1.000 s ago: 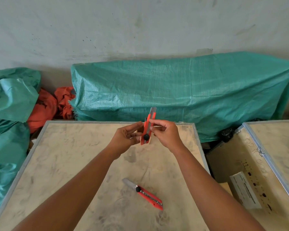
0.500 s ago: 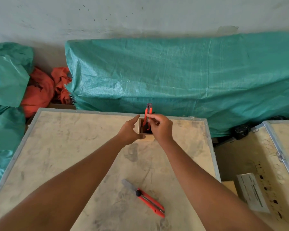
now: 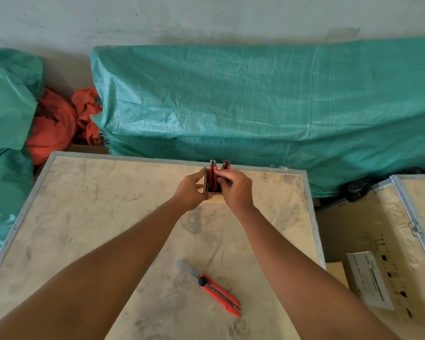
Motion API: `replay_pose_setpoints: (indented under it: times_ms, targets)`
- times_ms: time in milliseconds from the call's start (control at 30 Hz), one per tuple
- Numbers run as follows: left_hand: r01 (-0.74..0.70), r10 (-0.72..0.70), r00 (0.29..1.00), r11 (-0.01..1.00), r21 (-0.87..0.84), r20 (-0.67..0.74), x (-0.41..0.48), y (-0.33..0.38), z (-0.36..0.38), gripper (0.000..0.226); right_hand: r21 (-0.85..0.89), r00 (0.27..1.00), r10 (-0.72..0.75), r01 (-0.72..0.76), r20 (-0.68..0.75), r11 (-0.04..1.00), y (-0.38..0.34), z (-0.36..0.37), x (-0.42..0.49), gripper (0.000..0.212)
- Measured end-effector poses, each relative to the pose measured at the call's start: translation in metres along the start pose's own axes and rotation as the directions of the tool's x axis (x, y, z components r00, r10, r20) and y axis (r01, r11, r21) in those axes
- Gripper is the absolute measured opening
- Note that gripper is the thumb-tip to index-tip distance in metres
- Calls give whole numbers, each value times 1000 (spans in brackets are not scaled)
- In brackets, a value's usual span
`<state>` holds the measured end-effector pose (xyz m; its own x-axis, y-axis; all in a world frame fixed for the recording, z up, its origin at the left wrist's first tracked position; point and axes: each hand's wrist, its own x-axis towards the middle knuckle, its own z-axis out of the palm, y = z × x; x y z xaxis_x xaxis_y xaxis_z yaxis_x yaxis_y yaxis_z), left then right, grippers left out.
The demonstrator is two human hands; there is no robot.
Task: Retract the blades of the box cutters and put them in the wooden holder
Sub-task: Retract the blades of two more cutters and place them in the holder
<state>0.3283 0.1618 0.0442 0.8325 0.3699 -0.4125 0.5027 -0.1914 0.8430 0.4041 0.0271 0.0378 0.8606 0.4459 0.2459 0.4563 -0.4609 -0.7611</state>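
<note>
The wooden holder [image 3: 212, 195] is standing at the far edge of the table [image 3: 88, 217], and every position below is being given relative to it. Two box cutters are standing upright inside it, ends up: one [image 3: 213, 176] toward its left side, a second [image 3: 226, 164] just beside it to the right, partly hidden. The left hand [image 3: 191, 191] is bracing the holder's left wall, fingers curled against the wood and touching no cutter. The right hand [image 3: 236, 190] is sitting at the holder's right side, its fingers [image 3: 225, 177] closed together and resting on the upper part of the cutters; whether they are pinching one or only pressing on it cannot be told.

A third box cutter [image 3: 216, 290] is lying flat on the table, well apart from the holder on the near side, under the right forearm. Its blade is extended, with the long axis running diagonally, blade end pointing far-left and handle end near-right. In my judgement the right hand is the nearer, and this cutter is still needing retraction and stowing.
</note>
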Motion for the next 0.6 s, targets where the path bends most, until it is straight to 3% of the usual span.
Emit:
replay_pose_setpoints:
  times_ms: [433,600]
  targets:
    - [25,-33,990,998,-57,-139,-47,12,-4,81,57,999,47,-48,18,997,-28,-38,-33,26]
    - [66,-88,980,990,-126,-180,-104,-2,6,68,28,983,106,-111,149,993,-28,-54,-71,23]
